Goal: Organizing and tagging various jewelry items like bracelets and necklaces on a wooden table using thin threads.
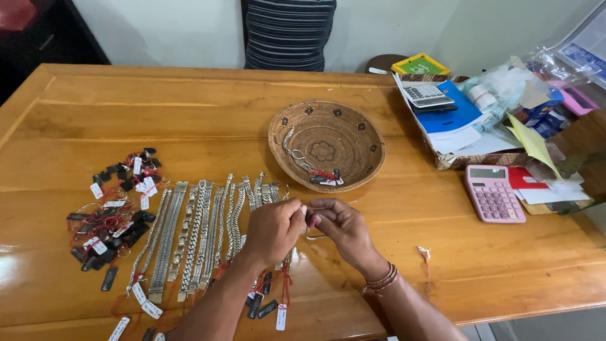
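On the polished wooden bench (189, 120), silver chain bracelets (196, 233) lie tagged left of the round woven basket (363, 136), while left hand (273, 228) and right hand (344, 228) pinch a small tagged ring (314, 230).

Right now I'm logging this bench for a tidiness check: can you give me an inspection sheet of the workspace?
Surface: glossy wooden table.
Job's things: row of silver chain bracelets with tags; small dark piece pinched between both hands, too small to identify.
Clutter: heap of tags at left; woven basket holding a chain; pink calculator; tray of papers, bags at right.
Grippers: left hand and right hand meet fingertip to fingertip.
Cables: nothing seen.
Surroundings: striped chair back, pale wall.
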